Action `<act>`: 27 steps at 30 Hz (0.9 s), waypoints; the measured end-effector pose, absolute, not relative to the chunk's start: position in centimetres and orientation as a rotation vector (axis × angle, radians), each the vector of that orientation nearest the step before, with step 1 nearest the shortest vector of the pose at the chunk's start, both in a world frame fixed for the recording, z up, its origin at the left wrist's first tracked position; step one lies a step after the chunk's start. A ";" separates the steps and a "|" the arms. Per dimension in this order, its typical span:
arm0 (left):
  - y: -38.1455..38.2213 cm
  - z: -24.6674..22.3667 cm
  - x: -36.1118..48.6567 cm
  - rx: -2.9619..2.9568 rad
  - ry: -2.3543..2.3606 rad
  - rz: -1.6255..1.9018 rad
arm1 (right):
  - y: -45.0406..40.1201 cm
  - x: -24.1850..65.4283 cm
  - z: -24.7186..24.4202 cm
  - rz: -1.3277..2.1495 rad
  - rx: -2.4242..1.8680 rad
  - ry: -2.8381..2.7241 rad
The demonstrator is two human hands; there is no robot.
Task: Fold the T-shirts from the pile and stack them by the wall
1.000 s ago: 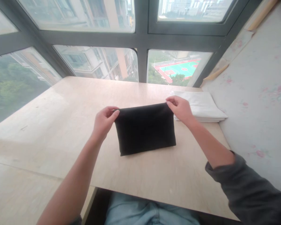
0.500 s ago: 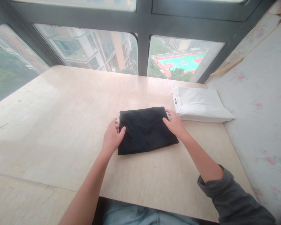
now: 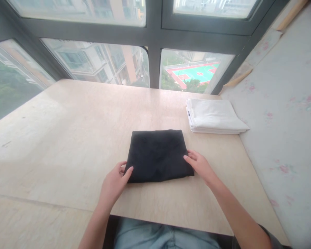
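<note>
Left hand (image 3: pixel 115 181), right hand (image 3: pixel 199 167) and folded black cloth (image 3: pixel 158 155) have been brought nearer, the cloth laid flat toward the near edge of the tabletop (image 3: pixel 88 138); fingers are half-curled, thumbs over its sides, grip unclear. Both sides are best squared evenly; room is left leftward, far right being taken by white cloths (image 3: pixel 215 116)

We see a folded, uniformly black cloth rectangle (image 3: pixel 159 155) | folded white fabric stack (image 3: pixel 214 116) | beige, faintly streaked flat tabletop (image 3: pixel 93 138) | pink-flowered white papered wall (image 3: pixel 274 138) | grey straight-barred window frame (image 3: pixel 153 62)
</note>
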State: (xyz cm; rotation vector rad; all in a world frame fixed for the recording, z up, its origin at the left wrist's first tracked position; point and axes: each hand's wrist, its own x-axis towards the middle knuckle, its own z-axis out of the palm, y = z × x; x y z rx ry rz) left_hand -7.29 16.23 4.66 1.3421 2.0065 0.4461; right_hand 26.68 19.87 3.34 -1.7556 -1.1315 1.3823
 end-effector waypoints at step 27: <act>10.4 13.4 -3.0 0.566 1.540 1.166 | 11.8 27.4 13.5 1.468 -1.442 -0.643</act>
